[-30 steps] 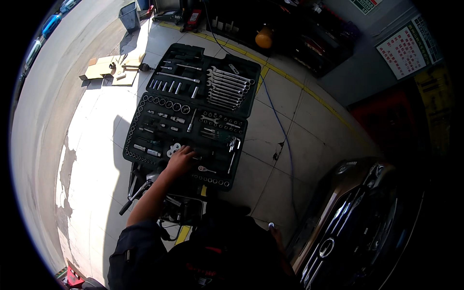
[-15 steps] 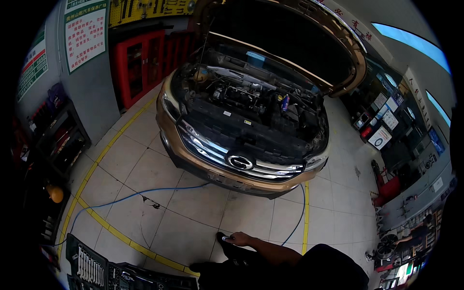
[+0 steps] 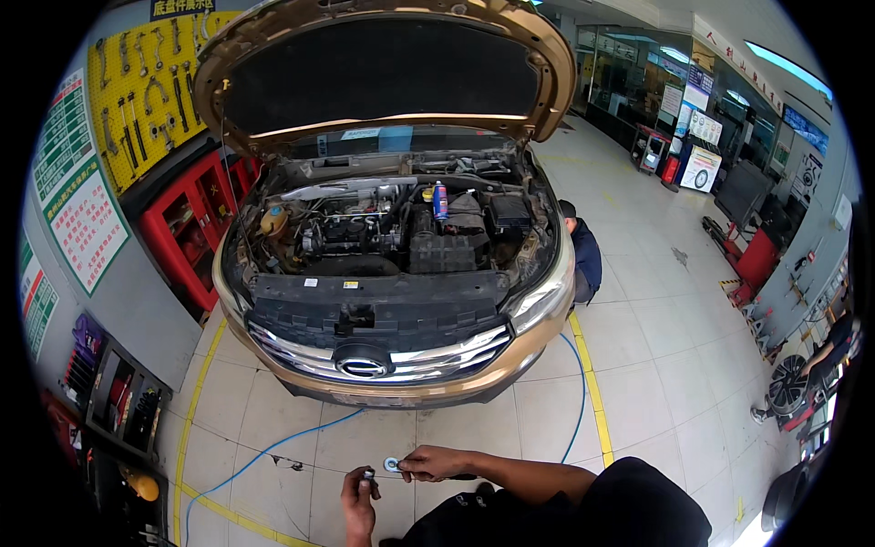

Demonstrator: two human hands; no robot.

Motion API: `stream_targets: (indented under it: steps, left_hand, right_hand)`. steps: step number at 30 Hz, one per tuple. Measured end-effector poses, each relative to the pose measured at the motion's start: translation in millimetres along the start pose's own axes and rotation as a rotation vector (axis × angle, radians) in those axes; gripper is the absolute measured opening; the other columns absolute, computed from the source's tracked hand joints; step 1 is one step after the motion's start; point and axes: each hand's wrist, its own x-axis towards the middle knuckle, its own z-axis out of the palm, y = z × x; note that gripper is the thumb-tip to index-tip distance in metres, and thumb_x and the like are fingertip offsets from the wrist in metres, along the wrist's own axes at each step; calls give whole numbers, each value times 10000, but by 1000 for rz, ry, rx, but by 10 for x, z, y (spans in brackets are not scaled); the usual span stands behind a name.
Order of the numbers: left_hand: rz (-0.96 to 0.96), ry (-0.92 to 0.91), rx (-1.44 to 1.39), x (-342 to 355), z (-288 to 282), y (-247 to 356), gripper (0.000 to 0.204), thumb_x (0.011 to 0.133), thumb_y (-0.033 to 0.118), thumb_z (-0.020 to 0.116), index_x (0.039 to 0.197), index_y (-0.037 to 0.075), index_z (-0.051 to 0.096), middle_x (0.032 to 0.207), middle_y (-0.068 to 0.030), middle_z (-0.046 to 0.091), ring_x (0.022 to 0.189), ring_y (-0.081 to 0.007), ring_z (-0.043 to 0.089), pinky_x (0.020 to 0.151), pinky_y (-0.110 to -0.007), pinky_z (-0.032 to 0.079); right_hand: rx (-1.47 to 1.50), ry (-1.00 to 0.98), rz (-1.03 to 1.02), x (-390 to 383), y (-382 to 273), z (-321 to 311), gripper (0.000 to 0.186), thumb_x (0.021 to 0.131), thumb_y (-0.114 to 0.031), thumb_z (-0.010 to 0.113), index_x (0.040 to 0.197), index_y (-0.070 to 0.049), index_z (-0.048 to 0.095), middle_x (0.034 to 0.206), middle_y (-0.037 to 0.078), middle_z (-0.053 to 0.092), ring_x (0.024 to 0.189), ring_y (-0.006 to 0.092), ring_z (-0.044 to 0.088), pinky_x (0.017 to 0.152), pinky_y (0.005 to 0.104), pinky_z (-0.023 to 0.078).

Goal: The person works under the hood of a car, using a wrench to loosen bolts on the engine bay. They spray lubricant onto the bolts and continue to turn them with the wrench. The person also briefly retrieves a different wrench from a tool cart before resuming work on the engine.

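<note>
In front of the car, my right hand (image 3: 432,463) pinches a small round white disc with a bluish middle (image 3: 392,464); its exact kind is too small to make out. My left hand (image 3: 358,504), fingers bent upward, grips a short dark piece with a light metallic end (image 3: 368,474). The two hands are close together, the disc just right of the dark piece, with a narrow gap between. Beyond them stands a bronze car (image 3: 365,394) with its hood (image 3: 383,77) raised and its engine (image 3: 351,232) exposed.
A blue spray can (image 3: 440,201) stands in the engine bay. One person (image 3: 585,255) crouches beside the car's right side; another arm (image 3: 825,351) reaches to a wheel (image 3: 787,385) at far right. A blue hose (image 3: 264,453) crosses the floor. Red cabinets (image 3: 187,228) line the left.
My view has turned, so the car now appears further left. My left hand has come into view holding the dark piece beside my right hand. The crouching person now shows beside the car.
</note>
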Motion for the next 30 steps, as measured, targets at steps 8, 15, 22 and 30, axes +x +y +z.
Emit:
stream_targets:
  steps: [8,15,22,30]
  left_hand:
    - [-95,-591,-124,890,2172,27,267,1015,176,603,1222,12,564,935,-46,603,783,-121,551,700,-265,466]
    - [17,-950,114,1634,3679,-25,250,975,141,652,1187,12,620,1038,-89,643,996,-202,643,875,-320,509]
    - [109,-1109,177,2441,5006,-127,251,947,152,691,1160,29,639,1017,-110,654,938,-237,673,813,-337,517]
    - [368,-1172,239,3161,6174,-186,211,906,67,684,1092,6,607,1007,-163,629,951,-376,636,802,-420,516]
  right_hand:
    - [387,317,-192,-1967,-228,-1129,595,1081,-528,352,812,-36,551,535,-63,322,424,70,277,417,260,246]
    - [621,610,-340,-2822,125,-1794,594,1087,-516,327,796,-38,526,519,-51,316,412,73,272,398,260,234]
    - [751,850,-321,-3286,192,-2905,607,1087,-524,296,793,-39,513,509,-44,304,388,91,256,382,274,220]
    - [973,798,-416,-3634,139,-3959,625,1054,-622,252,757,-99,422,556,-14,314,425,100,267,388,273,221]
